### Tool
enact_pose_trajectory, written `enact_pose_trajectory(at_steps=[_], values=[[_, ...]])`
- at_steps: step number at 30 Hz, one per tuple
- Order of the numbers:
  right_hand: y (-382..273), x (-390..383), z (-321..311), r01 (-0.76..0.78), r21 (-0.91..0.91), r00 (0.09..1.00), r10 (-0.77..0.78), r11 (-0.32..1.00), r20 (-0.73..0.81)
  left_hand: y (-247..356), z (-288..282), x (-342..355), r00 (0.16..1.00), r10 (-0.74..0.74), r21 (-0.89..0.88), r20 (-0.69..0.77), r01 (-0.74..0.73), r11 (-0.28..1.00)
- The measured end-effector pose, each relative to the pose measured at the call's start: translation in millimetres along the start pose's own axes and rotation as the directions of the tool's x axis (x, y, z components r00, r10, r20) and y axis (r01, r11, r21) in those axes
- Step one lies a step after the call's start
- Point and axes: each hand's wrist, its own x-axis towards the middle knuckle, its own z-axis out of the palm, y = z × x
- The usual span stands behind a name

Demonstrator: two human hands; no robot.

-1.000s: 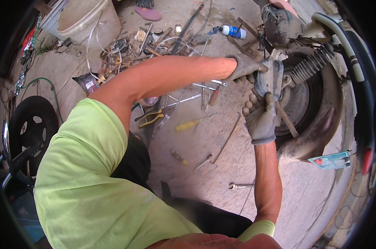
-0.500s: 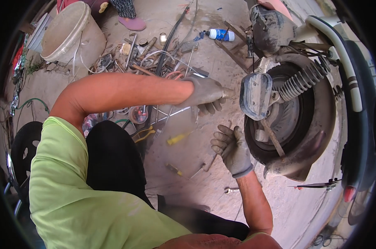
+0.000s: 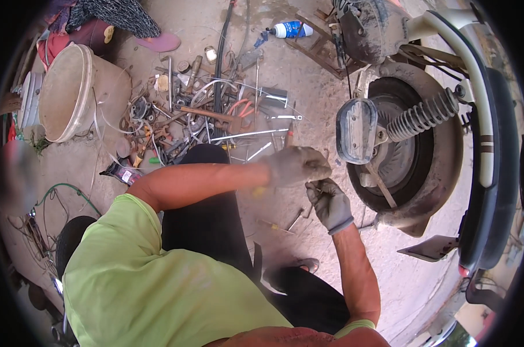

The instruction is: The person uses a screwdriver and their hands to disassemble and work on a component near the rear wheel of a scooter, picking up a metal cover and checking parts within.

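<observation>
My left hand (image 3: 301,166), in a grey work glove and a little blurred, reaches in from the left with its fingers drawn together. Just below it, my right hand (image 3: 330,203), gloved as well, pinches with thumb and fingertips. The two sets of fingertips meet or nearly meet. Whatever lies between them is too small to make out. To the right of both hands stands a scooter's rear wheel (image 3: 370,195), with a grey ribbed cover (image 3: 357,130) and a coil-spring shock absorber (image 3: 422,120) in front of it.
Wrenches, a hammer (image 3: 215,115) and many loose parts lie heaped at the upper left, beside a large dirty bucket (image 3: 108,87). A blue-and-white bottle (image 3: 292,29) lies at the top. Another person's pink shoe (image 3: 159,43) shows behind. The scooter's long side (image 3: 487,168) bounds the right.
My hands have come together from apart: the left moved down and right, the right slightly up. The fingers of both have closed. The view has shifted, too.
</observation>
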Motion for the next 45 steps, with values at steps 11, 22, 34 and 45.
enact_pose_trajectory(at_steps=[11,22,34,45], values=[[-14,-34,2,-0.138,-0.289,0.986,0.16,0.947,0.053,-119,-41,29,0.986,-0.163,0.445,-0.024,0.157,0.882],[-15,2,1,-0.069,-0.57,0.976,0.173,0.819,0.131,-172,47,6,0.647,-0.759,0.822,0.075,0.391,0.414],[-27,10,15,-0.06,-0.391,0.925,0.199,0.918,0.325,-180,44,2,0.744,-0.668,0.748,-0.018,0.453,0.485],[-30,18,6,0.059,-0.42,0.959,0.065,0.905,0.274,-105,-42,-51,0.855,-0.513,0.096,0.07,0.507,0.857]])
